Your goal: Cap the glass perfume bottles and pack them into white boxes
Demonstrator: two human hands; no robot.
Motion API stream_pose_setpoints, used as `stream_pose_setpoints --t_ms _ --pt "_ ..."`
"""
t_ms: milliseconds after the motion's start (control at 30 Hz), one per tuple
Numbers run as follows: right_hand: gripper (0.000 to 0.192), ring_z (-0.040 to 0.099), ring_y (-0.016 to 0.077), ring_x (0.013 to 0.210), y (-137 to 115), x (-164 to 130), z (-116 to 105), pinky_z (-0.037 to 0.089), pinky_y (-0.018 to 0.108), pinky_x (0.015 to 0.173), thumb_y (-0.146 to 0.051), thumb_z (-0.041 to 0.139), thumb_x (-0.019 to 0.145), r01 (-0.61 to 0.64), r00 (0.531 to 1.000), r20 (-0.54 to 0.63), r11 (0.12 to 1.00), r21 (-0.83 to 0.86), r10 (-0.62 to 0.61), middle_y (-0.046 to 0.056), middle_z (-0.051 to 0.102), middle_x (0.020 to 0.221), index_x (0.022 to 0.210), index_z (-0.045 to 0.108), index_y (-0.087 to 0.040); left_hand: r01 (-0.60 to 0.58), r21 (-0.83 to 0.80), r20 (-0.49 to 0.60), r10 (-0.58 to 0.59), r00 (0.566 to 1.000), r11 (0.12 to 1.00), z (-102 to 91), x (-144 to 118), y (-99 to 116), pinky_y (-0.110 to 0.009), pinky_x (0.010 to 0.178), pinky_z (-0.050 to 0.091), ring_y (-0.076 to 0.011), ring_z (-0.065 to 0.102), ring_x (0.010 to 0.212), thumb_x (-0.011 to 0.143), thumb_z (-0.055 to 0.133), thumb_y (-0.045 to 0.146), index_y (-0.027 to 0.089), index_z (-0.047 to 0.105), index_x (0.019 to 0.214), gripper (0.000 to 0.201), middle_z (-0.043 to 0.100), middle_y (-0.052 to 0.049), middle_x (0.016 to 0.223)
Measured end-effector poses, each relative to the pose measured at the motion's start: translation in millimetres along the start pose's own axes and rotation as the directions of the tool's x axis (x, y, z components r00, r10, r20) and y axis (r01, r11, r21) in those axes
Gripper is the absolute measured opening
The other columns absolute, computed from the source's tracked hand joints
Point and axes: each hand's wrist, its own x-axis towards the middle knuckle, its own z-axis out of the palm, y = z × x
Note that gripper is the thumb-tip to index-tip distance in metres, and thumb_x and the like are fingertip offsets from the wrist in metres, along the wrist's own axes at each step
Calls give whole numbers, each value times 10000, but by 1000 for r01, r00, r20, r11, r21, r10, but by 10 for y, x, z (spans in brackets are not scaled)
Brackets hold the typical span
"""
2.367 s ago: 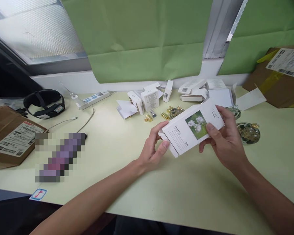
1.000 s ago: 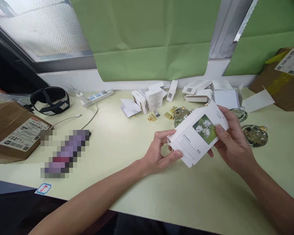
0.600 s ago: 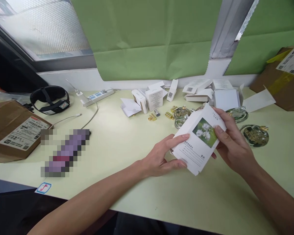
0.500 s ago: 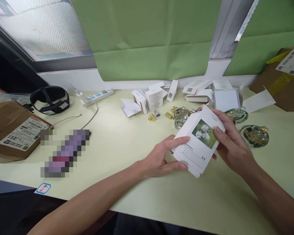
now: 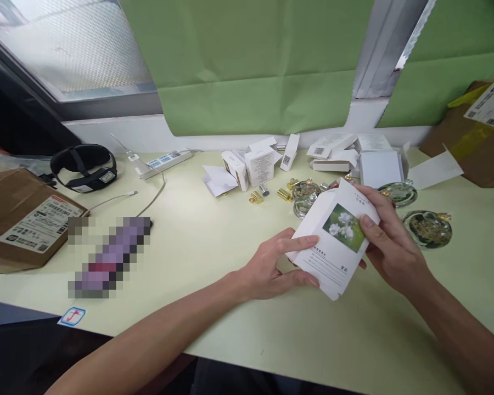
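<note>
The white carton [image 5: 333, 241] with the flower picture on its face sits tilted in my hands above the pale green table [image 5: 214, 247], its lower end toward me. My left hand [image 5: 271, 263] has thumb and fingers closed on that lower left end, thumb under the edge. My right hand [image 5: 389, 241] grips the upper right end, thumb pressed on the face just beside the picture. Just behind the carton lie round glass bottles [image 5: 430, 227] and small gold caps [image 5: 255, 197]; farther back there is a scatter of small white boxes [image 5: 257, 164]. Well off to my left I see a black headband [image 5: 84, 167], a power strip [image 5: 162, 162] and a brown parcel [image 5: 20, 222].
</note>
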Motion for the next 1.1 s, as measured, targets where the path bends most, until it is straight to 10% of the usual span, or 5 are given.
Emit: stream_pose_setpoints --t_ms 500,733,1100 --pt "454 502 109 558 3 17 5 442 221 341 -441 579 930 -43 999 -8 998 52 44 -4 540 966 1373 482 -467 55 -75 -1 -56 998 996 -20 17 25 -258 652 449 -127 511 755 1026 426 375 293 457 1378 362 557 -16 869" --pt "485 543 130 589 -11 16 29 475 223 319 -445 599 917 -24 1000 -17 998 50 25 13 582 1004 1384 470 -446 42 -43 5 -42 999 998 13 47 24 -351 842 505 -205 577 988 657 864 452 314 334 1433 950 564 -58 1110" --pt "485 555 143 610 -22 -14 48 498 247 327 -454 589 920 -20 999 -28 1000 10 21 13 567 1035 1387 459 -458 45 -11 42 -45 998 999 27 1 16 -376 841 523 -215 571 1007 650 885 367 329 278 1427 987 549 -63 1151"
